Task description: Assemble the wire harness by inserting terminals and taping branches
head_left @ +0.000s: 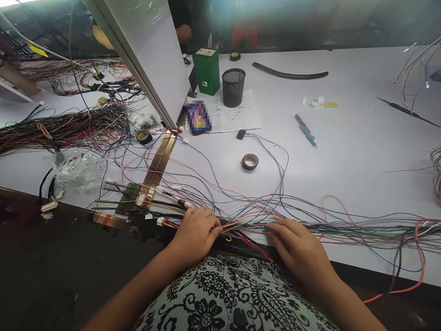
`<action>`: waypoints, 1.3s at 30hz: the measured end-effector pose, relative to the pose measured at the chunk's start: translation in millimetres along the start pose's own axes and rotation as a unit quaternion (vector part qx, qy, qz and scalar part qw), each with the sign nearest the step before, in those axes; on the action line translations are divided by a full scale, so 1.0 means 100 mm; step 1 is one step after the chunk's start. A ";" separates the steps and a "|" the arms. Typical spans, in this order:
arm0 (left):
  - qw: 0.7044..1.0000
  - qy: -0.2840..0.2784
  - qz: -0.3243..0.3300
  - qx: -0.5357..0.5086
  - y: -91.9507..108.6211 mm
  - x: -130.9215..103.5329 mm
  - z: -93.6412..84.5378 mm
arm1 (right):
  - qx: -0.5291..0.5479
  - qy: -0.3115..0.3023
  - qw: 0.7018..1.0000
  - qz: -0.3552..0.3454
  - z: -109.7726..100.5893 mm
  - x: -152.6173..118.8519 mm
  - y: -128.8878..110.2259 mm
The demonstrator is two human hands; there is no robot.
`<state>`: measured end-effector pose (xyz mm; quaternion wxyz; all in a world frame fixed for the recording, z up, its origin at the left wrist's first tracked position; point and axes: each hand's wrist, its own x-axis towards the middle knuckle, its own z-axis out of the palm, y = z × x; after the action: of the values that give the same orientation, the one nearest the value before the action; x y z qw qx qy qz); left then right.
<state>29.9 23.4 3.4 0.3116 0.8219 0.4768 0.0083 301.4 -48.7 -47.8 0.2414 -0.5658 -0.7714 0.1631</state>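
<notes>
A long bundle of thin coloured wires point(245, 219) runs along the front edge of the white table. My left hand point(198, 230) is closed around its left part, thumb pressed against the wires. Farther right, my right hand point(299, 243) has its fingers bent together over the same bundle; its thumb is hidden. Just left of my left hand, white connectors point(161, 222) and black-sleeved wire ends lie by a green board point(128, 199). Loose red wire ends point(257, 247) hang toward my lap between the hands.
Behind the bundle lie a tape roll point(250, 161), a small black connector point(241, 134) and a blue-red pen-like tool point(305, 131). A black mesh cup point(233, 87) and a green box point(206, 72) stand farther back. An upright panel point(148, 47) divides the left side, where a thick wire heap point(62, 128) lies.
</notes>
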 end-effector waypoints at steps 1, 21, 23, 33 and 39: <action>1.000 0.000 -0.009 -0.018 0.01 0.00 -0.01 | -0.003 -0.006 1.000 0.001 0.00 0.01 0.00; 0.980 0.006 -0.075 -0.186 -0.10 0.06 -0.09 | -0.014 -0.030 0.998 -0.050 -0.01 0.09 -0.07; 0.976 0.010 -0.079 -0.205 -0.12 0.04 -0.08 | 0.001 -0.021 0.999 -0.050 -0.03 0.09 -0.08; 0.980 -0.034 -0.043 -0.194 -0.09 -0.01 -0.11 | -0.059 -0.017 0.998 -0.020 0.05 0.26 -0.01; 0.965 -0.026 -0.063 -0.251 -0.13 -0.02 -0.08 | -0.014 -0.041 0.998 -0.055 -0.04 0.19 0.08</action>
<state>16.5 30.7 3.7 0.5202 0.6853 0.5022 0.0869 305.2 -28.5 -45.3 0.2104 -0.5185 -0.8128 0.1619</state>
